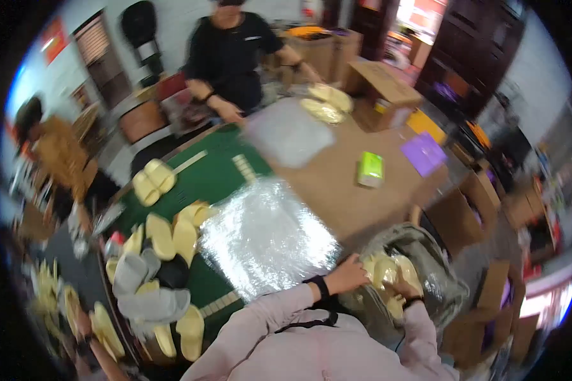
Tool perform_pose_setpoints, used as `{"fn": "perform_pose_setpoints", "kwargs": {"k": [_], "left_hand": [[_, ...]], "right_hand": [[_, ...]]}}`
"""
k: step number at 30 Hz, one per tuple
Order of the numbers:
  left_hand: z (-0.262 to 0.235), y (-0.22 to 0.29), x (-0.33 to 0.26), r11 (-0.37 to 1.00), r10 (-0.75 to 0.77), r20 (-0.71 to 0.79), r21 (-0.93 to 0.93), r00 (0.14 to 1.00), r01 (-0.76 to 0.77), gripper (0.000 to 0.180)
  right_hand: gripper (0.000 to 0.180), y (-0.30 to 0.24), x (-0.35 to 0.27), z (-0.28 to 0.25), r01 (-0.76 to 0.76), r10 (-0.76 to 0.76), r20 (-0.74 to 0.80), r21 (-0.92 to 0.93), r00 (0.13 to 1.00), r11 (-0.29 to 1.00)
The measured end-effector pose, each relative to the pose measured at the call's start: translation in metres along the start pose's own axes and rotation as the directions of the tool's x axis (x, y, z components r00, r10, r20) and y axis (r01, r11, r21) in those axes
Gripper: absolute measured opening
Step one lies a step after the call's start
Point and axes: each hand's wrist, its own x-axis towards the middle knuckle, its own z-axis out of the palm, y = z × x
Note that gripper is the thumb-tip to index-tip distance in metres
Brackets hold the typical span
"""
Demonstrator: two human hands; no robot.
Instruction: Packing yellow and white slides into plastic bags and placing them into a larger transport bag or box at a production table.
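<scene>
A pair of pale yellow slippers [382,267] in clear plastic wrap lies in the mouth of a grey-green sack [448,254] at my right front. My right hand [403,289] is closed on the near side of the wrapped slippers. At their left edge, by the sack's rim, is my left hand [349,274]; its fingertips are blurred and partly hidden. A stack of shiny clear plastic bags [267,238] lies on the table, left of my left hand.
Loose yellow slippers [160,236] and grey slippers [152,305] crowd the green table top [219,149]. Across the table a co-worker [229,57] reaches toward wrapped yellow slippers [327,103]. A green packet [370,169] and a cardboard box [384,92] stand beyond the sack. Other people work at left.
</scene>
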Motion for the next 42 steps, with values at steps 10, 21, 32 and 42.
{"fn": "perform_pose_setpoints", "kwargs": {"k": [10, 21, 32, 42], "left_hand": [[0.017, 0.012, 0.039, 0.996, 0.087, -0.066, -0.026, 0.994, -0.089, 0.013], [0.021, -0.014, 0.027, 0.993, 0.099, -0.178, -0.05, 0.979, -0.109, 0.029], [0.006, -0.037, -0.129, 0.107, -0.964, 0.254, 0.094, 0.08, 0.99, 0.056], [0.03, 0.012, -0.182, -0.084, -0.95, 0.301, 0.008, -0.082, 0.996, 0.064]], "right_hand": [[0.074, -0.054, 0.048, -0.025, 0.07, -0.111, -0.073, -0.421, 0.991, 0.904], [0.059, -0.133, 0.048, -0.052, 0.421, -0.613, -0.032, -0.699, 0.789, 0.578], [0.037, -0.132, 0.111, -0.081, 0.742, -0.881, -0.132, -0.491, 0.454, 0.456], [0.033, -0.23, 0.027, 0.145, 0.915, -0.723, 0.588, -0.372, 0.362, 0.156]]}}
